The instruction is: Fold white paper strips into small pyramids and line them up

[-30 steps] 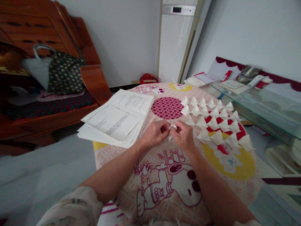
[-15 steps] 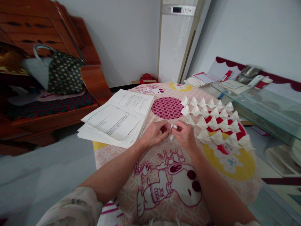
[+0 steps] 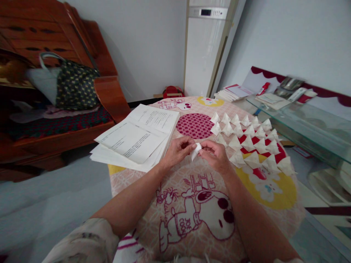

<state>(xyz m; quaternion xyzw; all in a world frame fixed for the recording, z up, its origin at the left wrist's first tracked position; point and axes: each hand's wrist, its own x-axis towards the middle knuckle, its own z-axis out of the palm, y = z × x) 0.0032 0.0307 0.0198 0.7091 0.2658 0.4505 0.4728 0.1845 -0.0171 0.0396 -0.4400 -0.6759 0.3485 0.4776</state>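
Between my hands, above the middle of the table, is a small piece of folded white paper (image 3: 196,150), its lower end narrowing to a point. My left hand (image 3: 179,150) pinches its left side between thumb and fingers. On the right edge, my right hand (image 3: 215,155) grips it with the fingertips. Several folded white paper pyramids (image 3: 248,144) stand in rows just right of my right hand. Left of my left hand lies a stack of printed paper sheets (image 3: 137,137).
A patterned cloth (image 3: 170,182) covers the round table. At the right stands a glass shelf (image 3: 301,120) with cups and papers. Left of the table is a wooden bench (image 3: 109,95) holding a dark patterned bag (image 3: 76,86). A tall white appliance (image 3: 205,51) stands behind.
The folded paper has been turned, so a larger white face now shows. My left hand has shifted slightly left, and the fingers of both hands have changed position on the paper.
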